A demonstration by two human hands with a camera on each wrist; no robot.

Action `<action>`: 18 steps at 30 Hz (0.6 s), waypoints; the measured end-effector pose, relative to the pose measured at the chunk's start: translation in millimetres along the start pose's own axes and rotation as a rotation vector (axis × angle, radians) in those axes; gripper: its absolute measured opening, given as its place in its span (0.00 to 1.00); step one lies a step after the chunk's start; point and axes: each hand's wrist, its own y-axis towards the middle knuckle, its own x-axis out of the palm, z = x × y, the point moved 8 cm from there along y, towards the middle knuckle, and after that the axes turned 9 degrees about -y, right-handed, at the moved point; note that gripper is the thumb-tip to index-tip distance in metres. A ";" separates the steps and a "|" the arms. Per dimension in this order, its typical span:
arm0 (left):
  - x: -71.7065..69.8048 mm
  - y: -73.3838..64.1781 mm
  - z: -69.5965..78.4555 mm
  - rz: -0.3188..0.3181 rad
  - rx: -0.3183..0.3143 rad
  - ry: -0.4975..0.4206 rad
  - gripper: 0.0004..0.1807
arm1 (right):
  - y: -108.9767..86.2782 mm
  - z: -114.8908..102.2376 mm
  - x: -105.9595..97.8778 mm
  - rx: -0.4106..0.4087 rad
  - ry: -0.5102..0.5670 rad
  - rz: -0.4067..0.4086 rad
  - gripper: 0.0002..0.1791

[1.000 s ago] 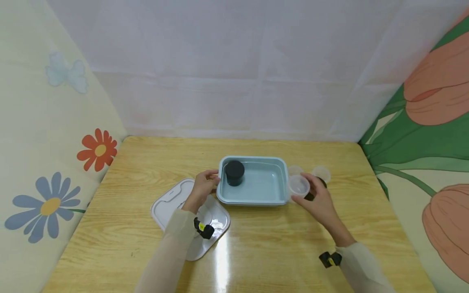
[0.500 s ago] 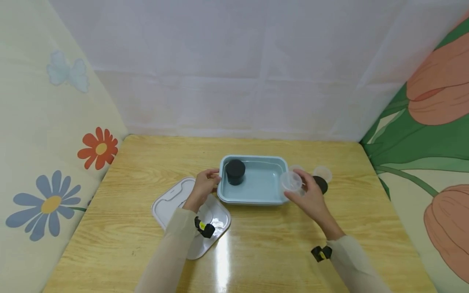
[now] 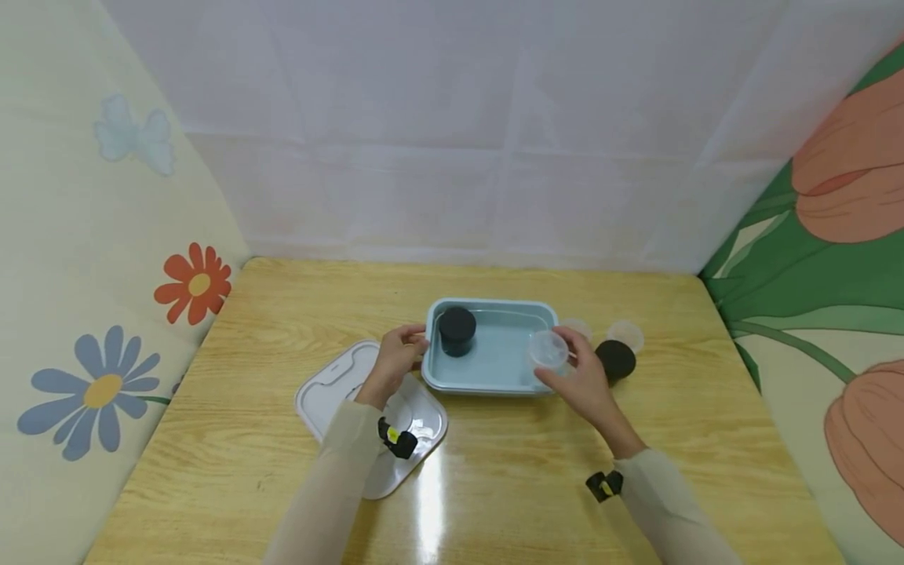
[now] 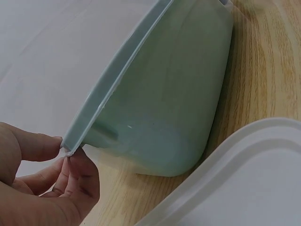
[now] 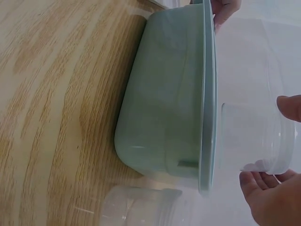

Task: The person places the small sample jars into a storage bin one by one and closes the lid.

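A light blue-green plastic tub stands on the wooden table. Its left rim is pinched between the thumb and fingers of my left hand, plain in the left wrist view, where the tub wall fills the middle. My right hand grips a clear plastic jar by its sides, over the tub's right end. In the right wrist view this jar is above the tub's rim, thumb on one side and fingers on the other. Inside the tub, at the left, sits a black-topped jar.
A white lid lies on the table under my left forearm. Right of the tub stand a black-topped round jar and two clear jars, one behind it and another beside the tub. Fabric walls border the table.
My right hand has carried the clear jar leftward, from beside the tub's right edge to over its right end. The left hand keeps its place on the rim.
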 end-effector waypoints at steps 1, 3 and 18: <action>0.3 -0.2 0.0 0.001 -0.002 -0.002 0.21 | 0.5 -0.3 1.2 -0.006 0.000 -0.002 0.37; 0.7 -0.6 0.4 0.002 -0.004 -0.003 0.21 | 1.4 -0.1 3.6 -0.010 -0.002 -0.006 0.37; 0.3 -2.0 2.0 0.010 -0.008 0.012 0.21 | 6.5 2.8 21.8 0.001 -0.013 -0.050 0.38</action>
